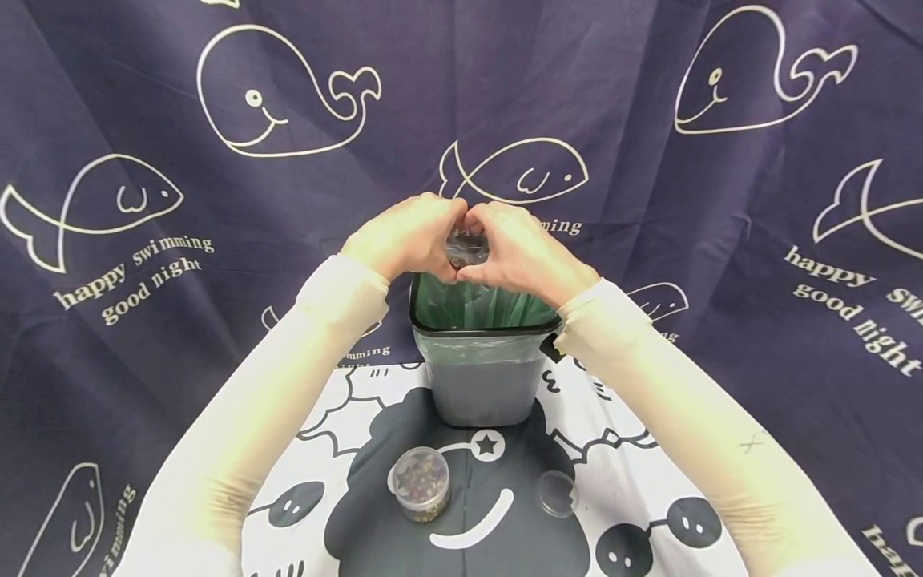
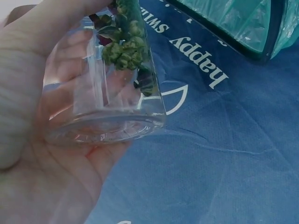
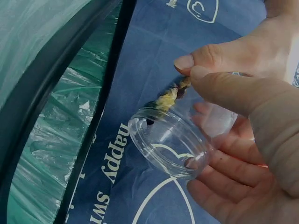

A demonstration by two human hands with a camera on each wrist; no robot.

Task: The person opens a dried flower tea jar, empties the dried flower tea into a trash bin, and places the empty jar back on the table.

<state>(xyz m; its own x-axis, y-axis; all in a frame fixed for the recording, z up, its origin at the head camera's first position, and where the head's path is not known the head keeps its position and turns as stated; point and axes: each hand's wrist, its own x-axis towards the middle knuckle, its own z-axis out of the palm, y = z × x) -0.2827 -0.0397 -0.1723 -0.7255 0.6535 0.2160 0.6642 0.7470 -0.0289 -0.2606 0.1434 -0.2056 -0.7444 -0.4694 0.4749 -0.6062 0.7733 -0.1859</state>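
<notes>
Both hands hold a clear plastic jar (image 1: 467,250) up over the near rim area of a lined bin. My left hand (image 1: 411,236) curls round one side of it, and the jar's base faces the left wrist view. Opposite, my right hand (image 1: 522,248) grips the other side, its thumb close to the left thumb. In the right wrist view the jar's open mouth (image 3: 170,144) tilts toward the bin. Dried flowers and green buds (image 2: 125,51) lie along the inner wall of the jar. The bin (image 1: 485,385) is grey, with a green bag (image 1: 472,304) inside.
On the patterned tablecloth (image 1: 389,553), a small clear tub of dried flowers (image 1: 421,481) stands front left of the bin. A round clear lid (image 1: 556,493) lies front right. A dark blue whale-print curtain (image 1: 433,80) hangs behind.
</notes>
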